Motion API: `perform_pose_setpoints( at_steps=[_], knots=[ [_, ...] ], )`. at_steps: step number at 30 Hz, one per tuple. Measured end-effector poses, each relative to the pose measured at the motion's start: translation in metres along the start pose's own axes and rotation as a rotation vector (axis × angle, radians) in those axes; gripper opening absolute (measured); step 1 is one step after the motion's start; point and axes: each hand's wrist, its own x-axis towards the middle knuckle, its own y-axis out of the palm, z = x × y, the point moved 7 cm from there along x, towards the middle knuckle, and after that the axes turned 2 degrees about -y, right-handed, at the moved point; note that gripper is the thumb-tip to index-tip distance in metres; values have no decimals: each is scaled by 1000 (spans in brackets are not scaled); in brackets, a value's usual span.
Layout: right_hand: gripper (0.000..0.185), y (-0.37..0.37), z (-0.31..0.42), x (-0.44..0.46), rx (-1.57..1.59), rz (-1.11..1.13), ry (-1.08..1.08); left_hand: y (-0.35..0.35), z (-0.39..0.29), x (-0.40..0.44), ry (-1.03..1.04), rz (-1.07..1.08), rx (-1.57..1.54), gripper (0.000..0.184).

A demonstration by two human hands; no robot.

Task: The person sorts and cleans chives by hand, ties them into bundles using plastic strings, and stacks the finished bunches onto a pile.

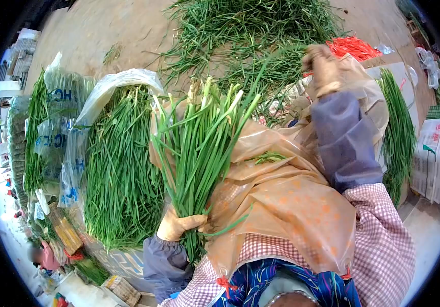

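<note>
My left hand [181, 225], in a tan glove, is closed around a bunch of garlic chives [199, 148]. The pale cut ends point away from me and the green leaves hang down past my wrist. Several leaves stick out loosely from the bunch. My right hand [323, 66], also gloved, is raised at the upper right, close to a pile of red ties [354, 48]. Motion smears its fingers, so whether it holds anything is unclear. A translucent apron [286, 199] with orange spots covers my lap, and a few short green stalks [268, 157] lie on it.
Loose chives [261, 25] lie heaped on the ground ahead. Left of me stands a large stack of chives [122, 174] beside clear printed plastic bags [59, 128]. More chives [399, 135] lie at the right, near white crates [429, 153]. A person in pink [49, 256] is far left.
</note>
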Motion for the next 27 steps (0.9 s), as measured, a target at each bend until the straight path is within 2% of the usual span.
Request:
perform_pose_setpoints(
  at_steps=[1,3,5,7,9,11,13,16,17,19,21,23,25,27],
  knots=[
    [18,-25,-8,30,-173,-28,-62,-1,1,0,-17,9,-22,43],
    [31,12,53,-1,-721,-45,-618,0,-1,1,0,29,-18,41],
    [45,76,99,-61,-506,414,-685,1,-1,1,-3,28,-3,40],
    [47,122,117,-121,-784,834,-955,2,-2,0,-20,12,29,39],
    [50,145,101,-152,-866,954,-980,3,0,-1,-13,21,14,39],
    [40,151,90,-164,-751,870,-1176,1,0,-2,-9,25,-2,39],
    [27,147,91,-164,-549,844,-1269,1,2,-3,-14,34,-24,39],
    [21,133,77,-138,-303,763,-966,-2,2,0,-8,48,30,40],
    [9,124,73,-122,-204,528,-898,-1,1,1,-11,52,36,40],
    [8,98,69,-78,-139,350,-306,1,-2,0,-16,54,44,39],
    [14,89,72,-50,-159,328,-240,3,-4,-1,-22,57,22,39],
    [26,102,86,-77,-134,486,-355,5,-5,0,-25,62,18,39],
    [34,134,113,-116,-555,745,-922,7,-6,2,-27,70,34,38],
    [43,156,71,-120,-726,1021,-547,7,-5,3,-40,63,51,40]
  ],
)
